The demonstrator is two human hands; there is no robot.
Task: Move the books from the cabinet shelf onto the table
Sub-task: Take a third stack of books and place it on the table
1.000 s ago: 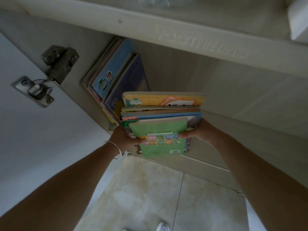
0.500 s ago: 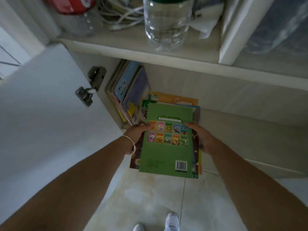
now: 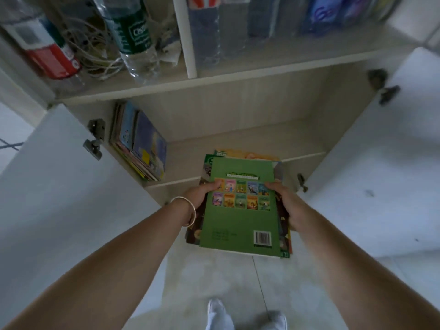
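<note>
A stack of books (image 3: 240, 210), topped by a green back cover, is gripped at its left edge by the left hand (image 3: 198, 195), thumb laid on the cover and fingers curled beneath. The opposite edge is clasped the same way by the right hand (image 3: 289, 207). The stack is held level between the two hands, in front of the lower cabinet shelf (image 3: 250, 144) and above the tiled floor (image 3: 214, 277). Beyond the left hand, more books (image 3: 140, 144) are seen leaning against the shelf's side wall. Above both hands, bottles (image 3: 133, 36) are seen on an upper shelf.
</note>
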